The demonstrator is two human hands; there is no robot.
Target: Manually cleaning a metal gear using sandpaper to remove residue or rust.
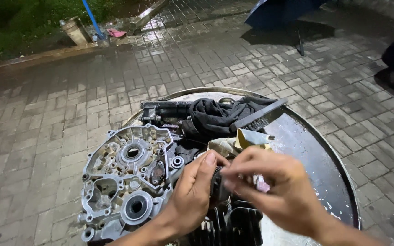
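The scene is dim, lit from near the camera, so the hands and the pale metal engine casing (126,180) come out brightest while the far edges fall dark. The wet brick paving (46,114) carries soft sheen, and the round metal tray (306,146) shows dull glare. The right hand (274,187) is smeared by motion blur; the left hand (197,187) is sharper. The upper right corner sinks into shadow

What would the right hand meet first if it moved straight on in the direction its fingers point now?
The right hand points left, toward the small dark part held at its fingertips, so it would meet that part first, then the left hand behind it. Depth is unclear; the motion blur hides the exact contact.
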